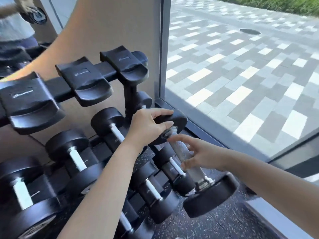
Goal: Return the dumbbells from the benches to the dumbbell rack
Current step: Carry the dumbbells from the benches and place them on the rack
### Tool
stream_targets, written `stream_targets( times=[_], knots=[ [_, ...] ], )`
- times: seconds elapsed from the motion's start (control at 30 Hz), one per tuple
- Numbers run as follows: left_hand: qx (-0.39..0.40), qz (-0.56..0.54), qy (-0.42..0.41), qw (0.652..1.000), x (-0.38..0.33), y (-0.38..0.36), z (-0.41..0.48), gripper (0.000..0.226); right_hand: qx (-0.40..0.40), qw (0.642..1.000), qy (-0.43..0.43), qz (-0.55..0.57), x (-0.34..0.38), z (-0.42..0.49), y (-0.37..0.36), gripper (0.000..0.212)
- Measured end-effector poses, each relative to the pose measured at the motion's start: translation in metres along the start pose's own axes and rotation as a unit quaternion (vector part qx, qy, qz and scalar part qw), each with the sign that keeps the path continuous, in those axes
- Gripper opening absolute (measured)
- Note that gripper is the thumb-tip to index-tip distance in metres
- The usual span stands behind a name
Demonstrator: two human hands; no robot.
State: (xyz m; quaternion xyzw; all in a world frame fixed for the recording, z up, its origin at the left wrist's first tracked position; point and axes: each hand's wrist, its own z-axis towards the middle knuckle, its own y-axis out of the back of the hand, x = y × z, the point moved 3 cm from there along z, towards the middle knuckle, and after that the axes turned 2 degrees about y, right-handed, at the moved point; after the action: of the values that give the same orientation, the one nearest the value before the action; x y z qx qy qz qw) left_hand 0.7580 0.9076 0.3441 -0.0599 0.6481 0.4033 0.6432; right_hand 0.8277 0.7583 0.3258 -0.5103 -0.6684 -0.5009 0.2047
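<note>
Head view: the dumbbell [183, 153] is at the right end of the rack [130, 99], low down, just beside the window [241, 66] frame; whether it is seated in a cradle cannot be told. The left hand [151, 125] grips the far head, fingers curled over its rim, thumb beneath. The right hand [203, 156] is at the knurled handle, fingers blurred; whether it grips cannot be told.

Hazards: a one-handed hold on a smooth head may slip, dropping the near head onto the floor [224, 225]; a sideways swing may strike the neighbouring dumbbell [174, 169] or the frame.

Long axis: tilted; far head high toward the rack, near head low toward the person.
</note>
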Motion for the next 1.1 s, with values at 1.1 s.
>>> stream_targets(
  times=[1.1],
  knots=[
    [-0.088,0.011,0.039,0.995,0.066,0.078,0.243,0.028,-0.01,0.995,0.096,-0.003,0.059,0.247,0.134,0.064]
  ],
)
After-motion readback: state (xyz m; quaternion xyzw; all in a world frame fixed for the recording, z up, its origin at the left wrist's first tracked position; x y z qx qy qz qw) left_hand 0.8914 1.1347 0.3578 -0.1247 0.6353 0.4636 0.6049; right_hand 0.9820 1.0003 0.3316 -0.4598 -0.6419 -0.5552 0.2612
